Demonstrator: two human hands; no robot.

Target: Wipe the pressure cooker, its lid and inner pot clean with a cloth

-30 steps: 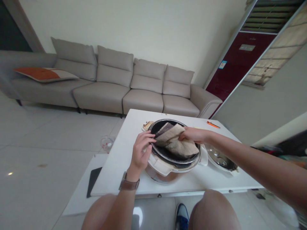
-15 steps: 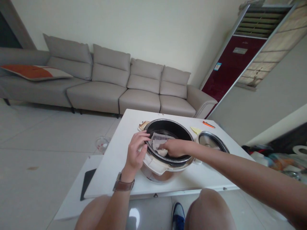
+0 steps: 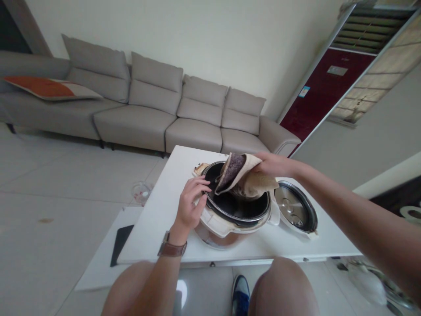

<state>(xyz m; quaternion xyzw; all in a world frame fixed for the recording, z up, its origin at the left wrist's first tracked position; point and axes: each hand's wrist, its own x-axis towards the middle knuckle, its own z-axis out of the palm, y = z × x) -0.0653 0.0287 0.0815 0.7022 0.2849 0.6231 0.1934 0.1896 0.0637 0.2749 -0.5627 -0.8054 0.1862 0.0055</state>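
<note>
A white electric cooker (image 3: 215, 224) stands on the white table with its top uncovered. Its dark inner pot (image 3: 235, 211) shows a shiny metal rim. My left hand (image 3: 191, 202) rests against the left side of that rim, fingers spread and stretched out. Above the pot's right half, my right hand (image 3: 275, 164) grips a folded cloth (image 3: 250, 177), beige with a dark greyish-purple patch. The cloth's lower part hangs over the opening and hides some of the pot's inside. Right of the cooker lies its round lid (image 3: 291, 205), metal inner face up.
The white table (image 3: 158, 228) stands before my knees. Beyond it runs a long grey sofa (image 3: 194, 136) with an orange cushion (image 3: 49, 89). A dark red upright appliance (image 3: 325, 83) stands at the right. A clear round item (image 3: 142, 192) is left of the table.
My right hand has lifted the cloth up from inside the pot and to the right. My left hand remains at the rim. The lid now shows more fully.
</note>
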